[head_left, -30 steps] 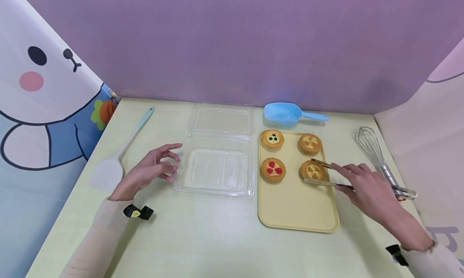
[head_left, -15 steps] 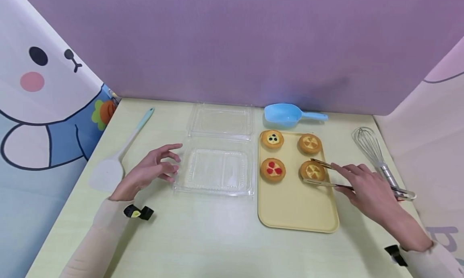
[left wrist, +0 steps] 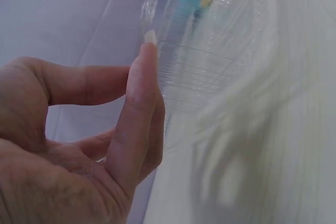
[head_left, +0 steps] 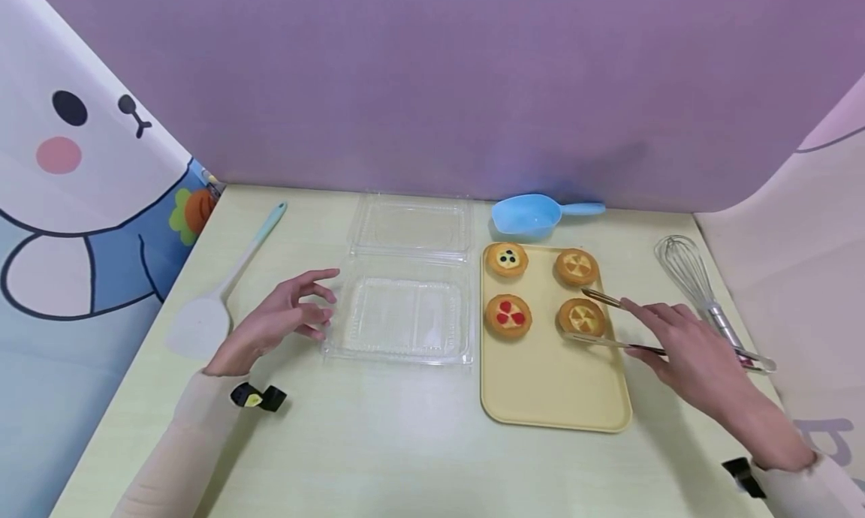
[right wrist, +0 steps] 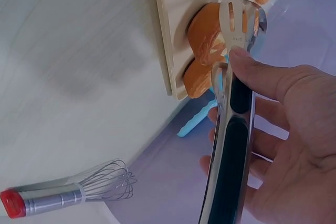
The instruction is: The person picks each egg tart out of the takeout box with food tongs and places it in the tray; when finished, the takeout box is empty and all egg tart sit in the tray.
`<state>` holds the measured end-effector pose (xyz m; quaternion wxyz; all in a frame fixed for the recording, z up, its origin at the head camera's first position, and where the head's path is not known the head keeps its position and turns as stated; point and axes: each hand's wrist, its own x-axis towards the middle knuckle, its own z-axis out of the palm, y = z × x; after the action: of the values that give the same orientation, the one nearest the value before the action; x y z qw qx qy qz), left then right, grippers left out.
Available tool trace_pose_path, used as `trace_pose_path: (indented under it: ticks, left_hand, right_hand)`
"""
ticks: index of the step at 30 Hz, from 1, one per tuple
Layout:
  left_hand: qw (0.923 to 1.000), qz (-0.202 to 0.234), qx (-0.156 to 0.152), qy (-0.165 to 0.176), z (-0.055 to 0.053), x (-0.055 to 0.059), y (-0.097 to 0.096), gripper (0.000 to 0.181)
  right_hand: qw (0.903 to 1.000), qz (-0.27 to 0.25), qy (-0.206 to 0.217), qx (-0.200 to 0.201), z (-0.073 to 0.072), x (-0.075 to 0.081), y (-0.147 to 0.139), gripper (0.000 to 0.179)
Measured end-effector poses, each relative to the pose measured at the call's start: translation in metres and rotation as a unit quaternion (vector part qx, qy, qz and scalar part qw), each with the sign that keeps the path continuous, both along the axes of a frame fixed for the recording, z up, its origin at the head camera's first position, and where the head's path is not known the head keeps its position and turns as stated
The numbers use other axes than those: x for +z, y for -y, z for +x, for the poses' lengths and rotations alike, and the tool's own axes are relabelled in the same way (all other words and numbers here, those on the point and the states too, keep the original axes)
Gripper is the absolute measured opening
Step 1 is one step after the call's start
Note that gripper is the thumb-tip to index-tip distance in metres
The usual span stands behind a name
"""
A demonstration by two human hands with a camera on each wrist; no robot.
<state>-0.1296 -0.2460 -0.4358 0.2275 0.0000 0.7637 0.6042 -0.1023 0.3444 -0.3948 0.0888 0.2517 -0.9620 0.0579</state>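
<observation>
My right hand [head_left: 696, 356] holds metal tongs [right wrist: 231, 145] with dark grip panels, seen in the head and right wrist views. The two tong arms stand apart on either side of the near-right tart [head_left: 582, 317], which has a pale wedge pattern. This tart lies on a yellow tray [head_left: 554, 390] with a similar tart [head_left: 577, 267] behind it, a blueberry tart [head_left: 507, 259] and a red-topped tart [head_left: 508, 317]. My left hand [head_left: 284, 311] holds nothing, its fingers loosely bent at the left side of a clear plastic box [head_left: 405, 315] with its lid folded back. Whether they touch it I cannot tell.
Behind the tray lies a blue scoop [head_left: 527, 215]. A whisk [head_left: 689, 270] is on the right, partly behind the tongs and right hand. A white turner [head_left: 203, 323] with a pale green handle end lies at the left. A purple backdrop [head_left: 432, 90] rises behind the table.
The tongs' far arm has lifted away from the near-right tart, so the gap between the arms is wider. The scoop's handle has swung slightly toward the backdrop. The left hand stays put.
</observation>
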Motion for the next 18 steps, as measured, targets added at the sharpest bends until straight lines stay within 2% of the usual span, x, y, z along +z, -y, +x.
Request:
trace_pose_path:
  ticks: [8, 13, 18]
  left_hand:
    - [1.0, -0.004, 0.006, 0.005, 0.0, -0.002, 0.0, 0.076]
    - [1.0, -0.004, -0.001, -0.001, -0.001, -0.003, 0.001, 0.076]
    - [1.0, -0.002, -0.002, -0.005, 0.0, -0.002, 0.001, 0.077]
  right_hand:
    - [0.9998, -0.021, -0.007, -0.004, 0.006, 0.006, -0.003, 0.082]
    - [0.9978, -0.045, 0.002, -0.05, 0.004, 0.005, -0.006, 0.079]
    - [0.9935, -0.065, 0.008, -0.093, -0.003, -0.002, -0.011, 0.08]
